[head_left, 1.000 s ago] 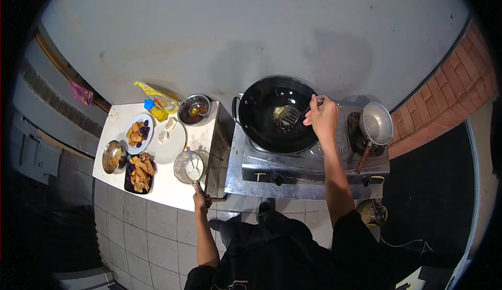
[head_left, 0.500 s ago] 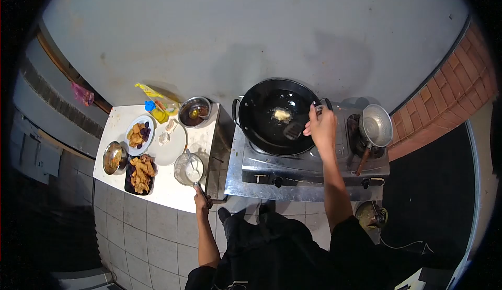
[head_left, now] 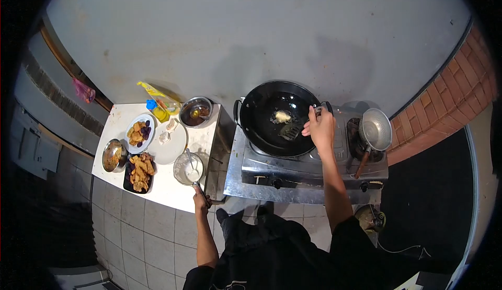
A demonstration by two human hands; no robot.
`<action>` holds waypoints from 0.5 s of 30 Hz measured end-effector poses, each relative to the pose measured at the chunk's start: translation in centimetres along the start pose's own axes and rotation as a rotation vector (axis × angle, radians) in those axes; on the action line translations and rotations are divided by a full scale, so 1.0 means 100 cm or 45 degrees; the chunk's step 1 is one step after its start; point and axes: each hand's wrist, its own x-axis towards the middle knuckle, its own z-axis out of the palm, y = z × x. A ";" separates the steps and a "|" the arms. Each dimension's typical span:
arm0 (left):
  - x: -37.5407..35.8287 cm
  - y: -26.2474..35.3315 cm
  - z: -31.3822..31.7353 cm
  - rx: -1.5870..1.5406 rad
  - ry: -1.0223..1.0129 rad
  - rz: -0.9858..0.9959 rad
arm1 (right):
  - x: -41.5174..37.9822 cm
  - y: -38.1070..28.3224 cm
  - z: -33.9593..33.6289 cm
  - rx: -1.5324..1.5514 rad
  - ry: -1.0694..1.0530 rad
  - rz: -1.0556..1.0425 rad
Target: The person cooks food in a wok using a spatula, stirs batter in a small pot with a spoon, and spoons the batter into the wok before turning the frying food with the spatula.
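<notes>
My right hand (head_left: 321,128) is closed around the handle of a slotted spatula over the wok's right side. The dark spatula head (head_left: 289,131) lies low in the black wok (head_left: 256,128), beside a pale, bubbling piece of food (head_left: 282,116) in oil. My left hand (head_left: 202,201) is closed on a metal-and-dark handle (head_left: 197,188) at the table's front edge. That handle reaches the near rim of a bowl (head_left: 180,177) with white batter and a spoon (head_left: 191,160); whether it joins the bowl cannot be made out.
The wok stands on a metal gas stove (head_left: 314,185), with a saucepan (head_left: 376,129) on the right burner. The white table (head_left: 167,193) bears a plate of fried food (head_left: 138,133), a black tray of fried pieces (head_left: 140,172), a white plate (head_left: 170,151), metal bowls (head_left: 195,111) and an oil pouch (head_left: 159,109).
The spatula head has shifted slightly left and turned flatter, close under the pale food piece. The left hand holds its place. The view has tilted a little.
</notes>
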 end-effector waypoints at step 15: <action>0.008 -0.005 -0.003 0.018 -0.014 -0.004 | 0.001 -0.017 -0.009 -0.045 0.051 -0.058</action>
